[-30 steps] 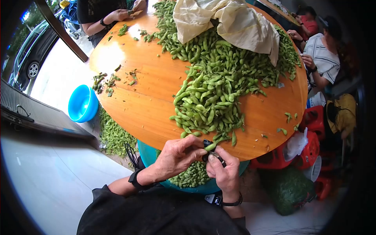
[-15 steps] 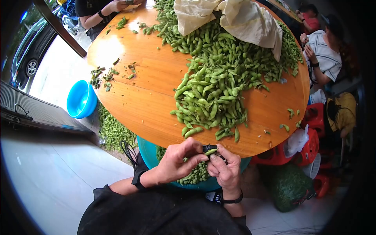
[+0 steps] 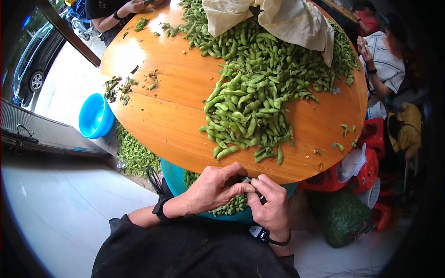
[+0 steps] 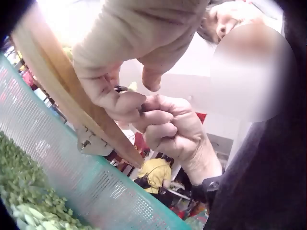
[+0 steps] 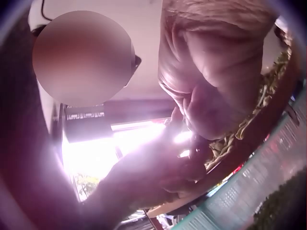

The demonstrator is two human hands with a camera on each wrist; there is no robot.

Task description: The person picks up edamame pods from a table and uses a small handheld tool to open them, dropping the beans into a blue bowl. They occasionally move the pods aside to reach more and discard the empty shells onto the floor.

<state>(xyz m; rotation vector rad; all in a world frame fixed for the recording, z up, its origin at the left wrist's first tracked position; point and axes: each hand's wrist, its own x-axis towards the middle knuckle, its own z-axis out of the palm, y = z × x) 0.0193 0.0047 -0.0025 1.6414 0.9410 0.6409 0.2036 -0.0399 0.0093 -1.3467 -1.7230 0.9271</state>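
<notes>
Just off the near edge of the round wooden table (image 3: 176, 116), both hands meet. My left hand (image 3: 211, 185) pinches a green soybean pod (image 4: 133, 87) between thumb and fingers, most of it hidden. From the other side, my right hand (image 3: 270, 204) grips the pod's end with curled fingers. Small black pieces (image 3: 247, 179) show at the fingertips; what they are I cannot tell. Beneath the hands, a teal basket (image 3: 171, 178) contains shelled green beans (image 3: 232, 206). A big heap of pods (image 3: 259, 92) covers the table beyond them.
A cream cloth (image 3: 296, 28) lies over the heap's far part. Leaf scraps (image 3: 125, 88) litter the table's left. A blue basin (image 3: 96, 116) stands by pods on the floor (image 3: 134, 150). Red stools (image 3: 366, 169) and a full green bag (image 3: 340, 222) are at right. Other people sit around.
The pod, plainly visible between the hands earlier, is now mostly covered by the fingers. The hands have drawn closer together, and the right wrist has turned slightly.
</notes>
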